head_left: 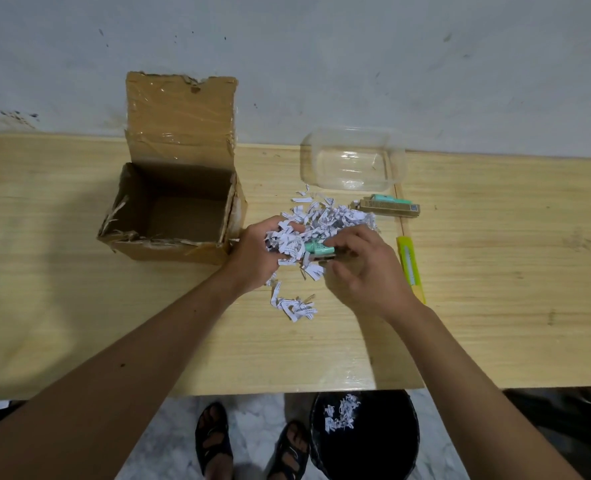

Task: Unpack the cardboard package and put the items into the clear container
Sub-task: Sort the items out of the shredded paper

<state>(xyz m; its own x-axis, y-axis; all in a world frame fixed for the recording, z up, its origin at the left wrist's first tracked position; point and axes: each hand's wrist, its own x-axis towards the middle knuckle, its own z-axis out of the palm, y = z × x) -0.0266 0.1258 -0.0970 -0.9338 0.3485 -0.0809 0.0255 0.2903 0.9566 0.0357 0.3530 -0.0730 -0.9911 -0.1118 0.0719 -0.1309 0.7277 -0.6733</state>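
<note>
Right hand (360, 268) fingers (337, 242) pinch green item (316, 248) amid shredded paper (321, 220).

left hand (256, 252) curled closed, right hand (363, 268) pinching, forearms converging

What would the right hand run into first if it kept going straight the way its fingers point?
The right hand points up-left across the table, so it would first push into the shredded paper piled there, then probably the left hand gripping a clump of it. Depth is hard to judge from this one view.

Bare table (495, 271) right of the yellow cutter (412, 271); shredded paper (325, 216) before the clear container (353, 164).
</note>
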